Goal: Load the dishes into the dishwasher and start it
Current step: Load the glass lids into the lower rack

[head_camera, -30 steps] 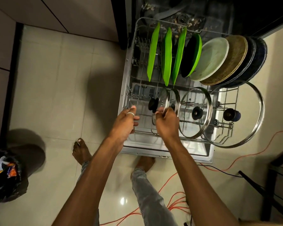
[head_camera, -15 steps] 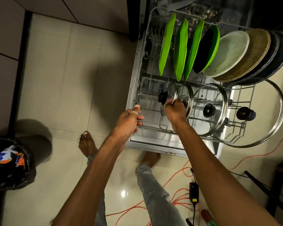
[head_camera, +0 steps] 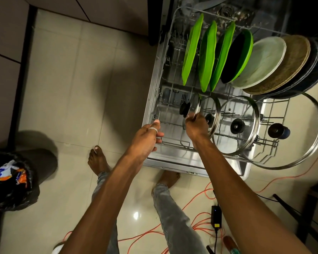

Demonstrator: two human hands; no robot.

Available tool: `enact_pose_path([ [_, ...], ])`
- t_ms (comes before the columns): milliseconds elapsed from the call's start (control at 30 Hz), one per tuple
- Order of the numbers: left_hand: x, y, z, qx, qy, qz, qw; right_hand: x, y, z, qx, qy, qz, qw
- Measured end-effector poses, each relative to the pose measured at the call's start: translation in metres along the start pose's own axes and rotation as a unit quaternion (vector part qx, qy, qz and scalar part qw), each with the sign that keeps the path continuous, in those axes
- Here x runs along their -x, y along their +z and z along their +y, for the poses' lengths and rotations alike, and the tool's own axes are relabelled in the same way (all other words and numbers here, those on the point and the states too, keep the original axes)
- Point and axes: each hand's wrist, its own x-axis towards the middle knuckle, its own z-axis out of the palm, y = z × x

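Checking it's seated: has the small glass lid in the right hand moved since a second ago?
No. The small glass lid keeps its spot beside the next lid in the dishwasher rack; only the camera shifted. The right hand grips its rim.

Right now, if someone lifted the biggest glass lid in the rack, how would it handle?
The biggest lid looks like glass in a steel rim, so probably stiff, weighty and breakable. Round and standing on edge in the rack, it could roll if freed. Its dark knob seems the safest grip.

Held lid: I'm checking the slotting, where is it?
Head view: the held lid stands on edge in the rack's front row, left of the next lid, rim gripped by the right hand.
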Motion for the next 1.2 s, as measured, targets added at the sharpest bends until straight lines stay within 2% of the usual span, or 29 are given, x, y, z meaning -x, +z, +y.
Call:
enact_pose_path([
  [333,-0.010,0.002,0.006,-0.001,0.003,-0.004,1.000,0.001,0.006,0.006,0.058,-0.002,-0.006,0.998],
  [833,0.001,-0.001,0.026,0.023,0.027,-0.003,0.999,0.028,-0.018,0.005,0.010,0.026,-0.035,0.999],
  [967,0.016,-0.014,0.047,0.034,0.049,-0.006,0.998,0.058,-0.034,-0.024,-0.029,0.024,-0.008,0.999],
  [1067,0.039,-0.030,0.073,0.043,0.076,-0.006,0.996,0.089,-0.047,-0.062,-0.036,-0.010,0.008,0.999],
  [1200,0.088,-0.067,0.119,0.064,0.124,0.004,0.990,0.148,-0.064,-0.137,-0.103,-0.055,0.007,0.993],
])
